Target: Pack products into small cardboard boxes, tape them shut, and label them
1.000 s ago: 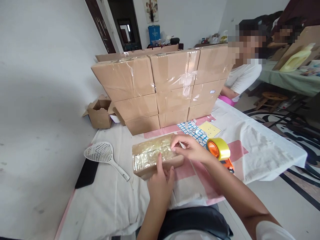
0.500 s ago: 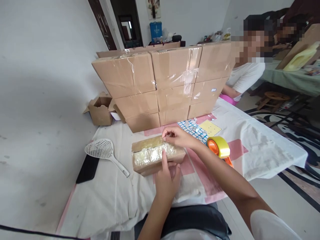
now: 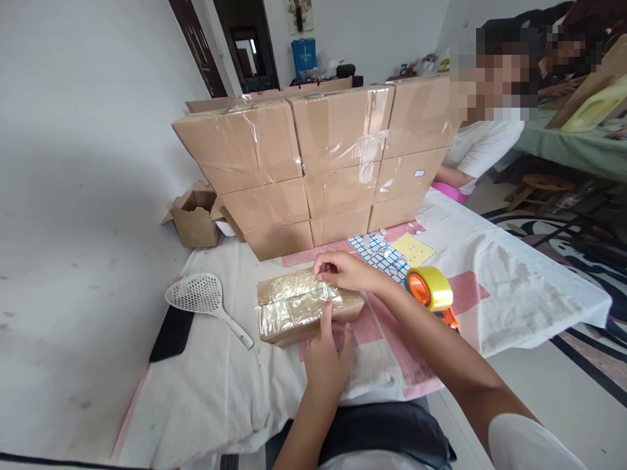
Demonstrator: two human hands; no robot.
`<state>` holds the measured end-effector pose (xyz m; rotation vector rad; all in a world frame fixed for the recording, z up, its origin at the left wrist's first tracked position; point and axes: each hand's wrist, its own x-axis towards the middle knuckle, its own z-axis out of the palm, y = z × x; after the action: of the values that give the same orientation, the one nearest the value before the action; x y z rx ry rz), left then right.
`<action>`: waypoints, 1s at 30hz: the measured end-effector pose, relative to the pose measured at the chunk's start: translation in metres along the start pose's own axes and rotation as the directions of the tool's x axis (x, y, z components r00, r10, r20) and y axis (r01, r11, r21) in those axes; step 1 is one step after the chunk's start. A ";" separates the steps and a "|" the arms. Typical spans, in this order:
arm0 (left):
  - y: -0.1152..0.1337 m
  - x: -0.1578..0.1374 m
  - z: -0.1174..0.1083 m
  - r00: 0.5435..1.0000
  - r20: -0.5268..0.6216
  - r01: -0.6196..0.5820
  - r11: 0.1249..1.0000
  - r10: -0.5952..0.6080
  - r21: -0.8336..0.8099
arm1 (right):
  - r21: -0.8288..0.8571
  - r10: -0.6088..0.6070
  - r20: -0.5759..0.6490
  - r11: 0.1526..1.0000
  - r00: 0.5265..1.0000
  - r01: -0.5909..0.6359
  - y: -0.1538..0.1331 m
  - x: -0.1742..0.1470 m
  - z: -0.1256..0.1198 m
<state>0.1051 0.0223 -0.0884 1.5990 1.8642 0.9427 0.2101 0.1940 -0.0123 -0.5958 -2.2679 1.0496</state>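
A small cardboard box (image 3: 287, 336) lies on the cloth-covered table in front of me, with shiny clear packing tape (image 3: 289, 307) across its top. My right hand (image 3: 337, 269) reaches over the box from the right, its thumb and fingertips pinched at the tape; the exact grip is partly hidden. My left hand (image 3: 329, 349) is at the near side, index finger stretched onto the taped top and thumb apart. To the right, a roll of yellowish tape (image 3: 437, 287) sits on an orange dispenser (image 3: 447, 318).
Behind the box stands a wall of stacked cartons (image 3: 343, 137). A white slotted skimmer (image 3: 196, 294) overlaps a black flat object (image 3: 171, 333) at left. Beyond is an opened small carton (image 3: 196, 219). Another person (image 3: 482, 153) sits past the stack at right.
My left index finger has slid slightly right along the taped top. My right hand has shifted slightly left, still pinched at the tape. The box stays in about the same place.
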 end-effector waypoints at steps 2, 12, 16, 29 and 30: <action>-0.001 -0.001 0.003 1.000 -0.022 -0.013 1.000 0.013 0.009 | -0.053 -0.012 0.006 0.999 1.000 0.013 -0.001 -0.001 0.000; -0.008 -0.004 0.011 0.994 -0.093 -0.059 0.998 0.062 0.032 | -0.173 0.133 -0.179 0.971 0.975 -0.164 0.025 0.001 -0.014; 0.003 -0.004 0.000 0.998 -0.061 -0.011 1.000 0.012 0.014 | -0.186 0.140 -0.286 0.962 0.948 -0.199 0.031 0.002 -0.017; 0.022 0.009 -0.021 0.999 -0.034 0.022 0.994 -0.026 -0.103 | -0.342 0.221 -0.279 0.886 0.934 -0.312 0.052 -0.069 -0.099; 0.020 0.008 -0.019 0.999 -0.040 0.018 0.995 -0.022 -0.095 | -0.369 0.265 -0.285 0.856 0.921 -0.361 0.065 -0.071 -0.115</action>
<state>0.1015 0.0285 -0.0606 1.5131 1.8314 1.0456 0.3479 0.2525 -0.0233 -1.2377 -2.2418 0.5878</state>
